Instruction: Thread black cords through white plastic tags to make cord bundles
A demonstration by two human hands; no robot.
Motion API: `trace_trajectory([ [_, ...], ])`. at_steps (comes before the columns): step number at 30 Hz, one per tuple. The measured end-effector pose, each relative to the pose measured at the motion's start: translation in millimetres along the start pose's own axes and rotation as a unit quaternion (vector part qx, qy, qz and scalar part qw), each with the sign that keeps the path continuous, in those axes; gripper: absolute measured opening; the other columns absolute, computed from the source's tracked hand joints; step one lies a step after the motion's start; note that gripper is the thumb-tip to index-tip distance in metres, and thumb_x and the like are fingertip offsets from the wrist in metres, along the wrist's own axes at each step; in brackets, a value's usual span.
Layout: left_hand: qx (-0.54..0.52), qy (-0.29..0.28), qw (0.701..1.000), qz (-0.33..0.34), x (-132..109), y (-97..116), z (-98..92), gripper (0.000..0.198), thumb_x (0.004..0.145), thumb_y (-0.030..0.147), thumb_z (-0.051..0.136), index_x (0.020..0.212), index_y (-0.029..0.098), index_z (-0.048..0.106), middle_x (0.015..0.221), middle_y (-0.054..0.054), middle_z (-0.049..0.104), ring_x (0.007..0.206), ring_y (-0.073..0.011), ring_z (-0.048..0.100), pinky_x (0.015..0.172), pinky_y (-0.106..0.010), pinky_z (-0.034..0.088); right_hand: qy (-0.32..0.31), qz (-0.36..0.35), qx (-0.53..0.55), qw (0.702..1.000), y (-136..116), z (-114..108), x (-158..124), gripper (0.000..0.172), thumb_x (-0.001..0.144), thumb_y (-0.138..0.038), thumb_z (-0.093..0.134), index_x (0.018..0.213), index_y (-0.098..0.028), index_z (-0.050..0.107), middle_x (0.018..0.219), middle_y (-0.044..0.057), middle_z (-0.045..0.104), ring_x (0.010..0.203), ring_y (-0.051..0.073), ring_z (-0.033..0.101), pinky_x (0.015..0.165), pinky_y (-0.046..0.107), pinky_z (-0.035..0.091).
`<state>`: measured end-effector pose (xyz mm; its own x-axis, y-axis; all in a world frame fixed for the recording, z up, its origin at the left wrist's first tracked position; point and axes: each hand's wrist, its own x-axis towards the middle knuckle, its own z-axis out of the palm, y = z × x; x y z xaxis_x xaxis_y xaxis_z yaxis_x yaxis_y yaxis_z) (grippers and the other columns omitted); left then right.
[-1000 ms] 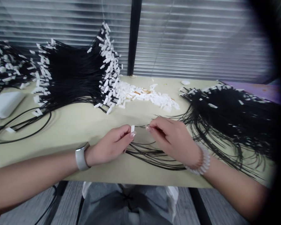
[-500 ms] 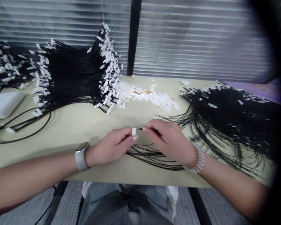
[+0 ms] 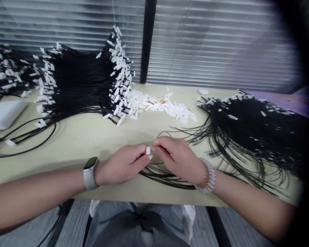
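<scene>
My left hand [image 3: 123, 166], with a white watch on its wrist, pinches a small white clip [image 3: 148, 150] between thumb and fingertips. My right hand [image 3: 176, 156], wearing a white bead bracelet, pinches the end of a thin black cord [image 3: 164, 133] and touches it to the clip. The two hands meet just above the pale green table [image 3: 92, 137]. More loose black cords [image 3: 164, 173] lie under my right hand.
A heap of loose white clips [image 3: 167, 106] lies at the back middle. A bundle of black cords with white clips [image 3: 82, 79] fans out at back left; a tangle of black cords [image 3: 249, 127] spreads at right. A white box [image 3: 5, 115] sits at far left.
My right hand has moved left until its cord end meets the clip in my left hand. The gap between the fingertips has closed.
</scene>
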<state>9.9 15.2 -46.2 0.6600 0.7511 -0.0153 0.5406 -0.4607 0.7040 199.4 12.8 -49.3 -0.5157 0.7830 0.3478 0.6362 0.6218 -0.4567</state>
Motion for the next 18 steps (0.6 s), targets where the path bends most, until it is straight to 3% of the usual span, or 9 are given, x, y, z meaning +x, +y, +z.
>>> trace_trajectory([
  [5,-0.116,0.026,0.993,-0.020,1,-2,0.4,0.027,0.091,0.034,0.031,0.072,0.017,0.038,0.063,0.003,0.044,0.058,-0.0094,0.039,0.055,-0.023,0.035,0.029,0.013,-0.023,0.999,4,-13,4,0.014,0.087,-0.027,0.045,0.086,-0.018,0.055,0.074,-0.001,0.058,0.063,0.008,0.049,0.059,0.021,0.034],
  [9,-0.214,0.136,0.965,-0.067,4,-7,2.2,0.030,0.092,0.039,0.029,0.075,0.017,0.040,0.061,0.004,0.042,0.056,-0.0084,0.040,0.054,-0.021,0.035,0.062,0.103,-0.068,0.990,27,-38,7,0.026,0.089,-0.036,0.039,0.081,-0.018,0.056,0.070,0.000,0.059,0.060,0.009,0.050,0.059,0.022,0.035],
  [12,-0.239,0.191,0.948,-0.088,6,-9,2.3,0.029,0.092,0.039,0.029,0.076,0.017,0.042,0.061,0.004,0.043,0.056,-0.0080,0.042,0.054,-0.020,0.035,-0.087,0.143,-0.103,0.980,43,-53,6,0.043,0.090,-0.043,0.033,0.062,-0.017,0.053,0.056,0.000,0.054,0.053,0.010,0.047,0.054,0.023,0.033],
  [15,-0.239,0.206,0.945,-0.087,6,-9,1.8,0.029,0.092,0.039,0.030,0.077,0.017,0.042,0.060,0.003,0.045,0.056,-0.0076,0.043,0.055,-0.020,0.037,-0.251,0.103,-0.109,0.956,42,-60,2,0.045,0.088,-0.043,0.037,0.055,-0.016,0.051,0.051,0.000,0.051,0.047,0.009,0.044,0.049,0.023,0.030],
  [18,-0.242,0.218,0.941,-0.089,6,-9,2.0,0.029,0.092,0.040,0.030,0.077,0.018,0.043,0.061,0.003,0.046,0.056,-0.0079,0.043,0.055,-0.020,0.037,-0.328,0.083,-0.075,0.938,31,-67,-4,0.047,0.088,-0.043,0.035,0.054,-0.016,0.050,0.049,-0.001,0.050,0.044,0.007,0.040,0.045,0.022,0.026],
])
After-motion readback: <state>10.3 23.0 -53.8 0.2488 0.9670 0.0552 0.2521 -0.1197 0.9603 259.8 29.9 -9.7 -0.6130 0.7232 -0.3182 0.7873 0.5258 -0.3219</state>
